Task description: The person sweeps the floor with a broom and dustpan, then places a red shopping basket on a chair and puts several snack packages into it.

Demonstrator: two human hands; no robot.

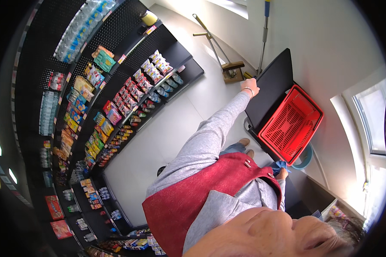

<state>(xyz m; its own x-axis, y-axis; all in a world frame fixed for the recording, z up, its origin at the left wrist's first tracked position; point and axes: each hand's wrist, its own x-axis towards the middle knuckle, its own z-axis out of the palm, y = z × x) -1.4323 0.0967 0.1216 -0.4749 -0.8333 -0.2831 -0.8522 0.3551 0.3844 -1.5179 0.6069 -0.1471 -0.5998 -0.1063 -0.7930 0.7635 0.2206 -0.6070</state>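
My left arm reaches out, and my left hand [251, 86] is at the upper left edge of a black flat panel [271, 91], its fingers seemingly curled. Whether it grips that edge cannot be told. My right hand [281, 173] is low at my side, shut on a crumpled blue cloth [279, 166]. Just beyond the cloth is a red plastic shopping basket [291, 123], with only its slatted inside showing. It sits beside the black panel. A light blue round basin [305, 157] shows partly behind the basket.
A long-handled dustpan [233, 73] and a broom [233, 65] stand by the wall; a blue-topped pole [264, 35] leans nearby. Black shelves [177, 53] with snack bags [132, 90] and bottles [162, 91] line the left. A dark cabinet [318, 189] stands at the lower right.
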